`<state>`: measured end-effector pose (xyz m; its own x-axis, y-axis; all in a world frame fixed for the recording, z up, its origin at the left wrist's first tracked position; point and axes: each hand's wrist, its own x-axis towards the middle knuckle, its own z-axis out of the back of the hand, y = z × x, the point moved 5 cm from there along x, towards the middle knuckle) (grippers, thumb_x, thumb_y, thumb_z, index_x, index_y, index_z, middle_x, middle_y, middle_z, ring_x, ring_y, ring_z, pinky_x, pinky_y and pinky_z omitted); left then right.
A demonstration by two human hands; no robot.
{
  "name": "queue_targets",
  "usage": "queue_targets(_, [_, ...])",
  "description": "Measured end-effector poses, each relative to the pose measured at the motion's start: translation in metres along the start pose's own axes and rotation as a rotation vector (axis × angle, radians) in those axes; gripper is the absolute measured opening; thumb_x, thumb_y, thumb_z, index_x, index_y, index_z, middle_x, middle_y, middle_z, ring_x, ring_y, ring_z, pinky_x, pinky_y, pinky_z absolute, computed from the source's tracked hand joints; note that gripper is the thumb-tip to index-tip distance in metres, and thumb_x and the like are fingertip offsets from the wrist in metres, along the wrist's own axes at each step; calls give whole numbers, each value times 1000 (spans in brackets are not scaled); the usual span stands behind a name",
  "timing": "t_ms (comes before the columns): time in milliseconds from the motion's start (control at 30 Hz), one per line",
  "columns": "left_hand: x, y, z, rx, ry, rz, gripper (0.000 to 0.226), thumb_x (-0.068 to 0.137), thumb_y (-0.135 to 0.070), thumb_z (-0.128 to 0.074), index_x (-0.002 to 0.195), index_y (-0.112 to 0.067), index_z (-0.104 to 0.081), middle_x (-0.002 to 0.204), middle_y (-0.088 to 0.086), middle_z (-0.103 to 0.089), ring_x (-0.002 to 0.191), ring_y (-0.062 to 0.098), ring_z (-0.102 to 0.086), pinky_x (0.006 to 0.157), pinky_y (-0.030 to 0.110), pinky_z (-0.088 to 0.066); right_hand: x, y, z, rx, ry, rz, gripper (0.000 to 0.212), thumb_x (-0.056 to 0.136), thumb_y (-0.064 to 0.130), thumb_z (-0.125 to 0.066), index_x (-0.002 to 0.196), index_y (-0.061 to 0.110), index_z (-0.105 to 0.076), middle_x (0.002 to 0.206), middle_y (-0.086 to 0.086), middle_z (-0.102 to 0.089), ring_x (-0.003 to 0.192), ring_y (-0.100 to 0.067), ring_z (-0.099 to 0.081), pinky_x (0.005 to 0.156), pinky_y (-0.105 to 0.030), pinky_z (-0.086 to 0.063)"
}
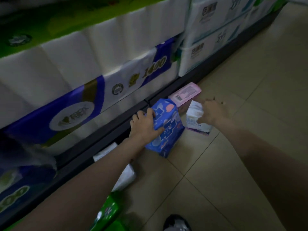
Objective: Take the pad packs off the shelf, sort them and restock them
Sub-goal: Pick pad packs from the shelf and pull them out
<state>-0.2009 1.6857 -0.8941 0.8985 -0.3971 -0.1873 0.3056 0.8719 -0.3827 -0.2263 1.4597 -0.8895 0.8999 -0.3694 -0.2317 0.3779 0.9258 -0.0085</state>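
Note:
A blue pad pack point(168, 129) stands on the floor against the dark base of the shelf. My left hand point(144, 125) grips its left side, fingers over the top edge and thumb on the front. Just to its right stands a white pad pack with a purple bottom point(195, 120), held by my right hand point(212, 111) at its top right corner. A pink pad pack point(185, 93) lies flat on the floor behind both. Under my left forearm lies a white pack point(127, 176), partly hidden.
The shelf point(103, 132) on the left carries large packs of toilet paper point(93, 70) and tissue packs point(211, 40). A green pack point(108, 212) lies at the bottom by the shelf base. A dark shoe point(177, 222) shows at the lower edge. Beige floor tiles point(250, 90) spread to the right.

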Motion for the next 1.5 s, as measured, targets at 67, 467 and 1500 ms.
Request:
queue_targets(67, [25,-16,-3,57,-72,9,58,81,-50,-63,120,-17,-37,124,14,-39,115,33,-39,95,41,-32,17,-11,-5,75,-57,-16,62,74,38,-76,123,13,-48,122,-12,-54,121,-31,-41,97,-40,-32])
queue_targets(467, [98,-20,-14,74,-176,111,59,79,-48,-65,119,-13,-38,123,18,-41,118,34,-37,98,42,-28,111,-20,-26,363,-88,-29,73,77,39,-72,138,16,-39,139,-11,-45,131,-31,-34,104,-39,-29])
queue_targets(1500, [177,-77,-76,298,52,-61,75,82,-46,-64,138,-13,-26,136,24,-32,126,39,-32,102,43,-27,69,-102,-53,417,-227,-274,71,72,32,-78,132,15,-43,132,-9,-51,128,-29,-32,99,-39,-26])
